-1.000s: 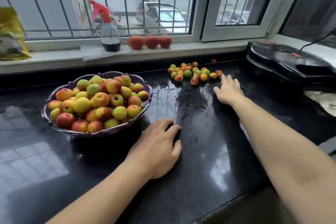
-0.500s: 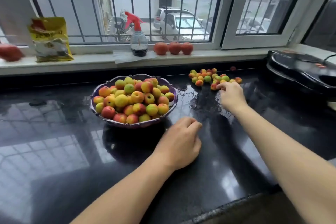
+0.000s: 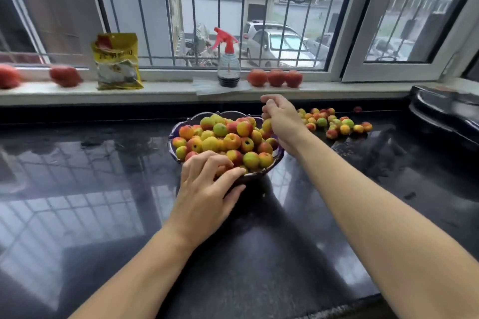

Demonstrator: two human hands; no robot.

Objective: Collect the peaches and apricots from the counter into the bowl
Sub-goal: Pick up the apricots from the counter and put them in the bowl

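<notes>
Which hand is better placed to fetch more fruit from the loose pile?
Right. The right hand hovers over the purple scalloped bowl's far rim beside the loose pile of small fruit; the left hand grips the near rim.

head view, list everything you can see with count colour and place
bowl: one, purple, scalloped rim, middle of the counter, heaped with fruit
fruit in bowl: many, yellow, green and red
loose fruit: a cluster, same colours, on the counter right of the bowl; one red piece apart, further back
counter: one, black, glossy
spray bottle: one, clear with red trigger, on the sill
yellow packet: one, on the sill, left
red fruits on sill: three together right of the bottle, two blurred at far left
black appliance: one, far right
left hand: fingers curled over the bowl's near rim
right hand: over the bowl's right side, a yellow fruit at its fingers
</notes>
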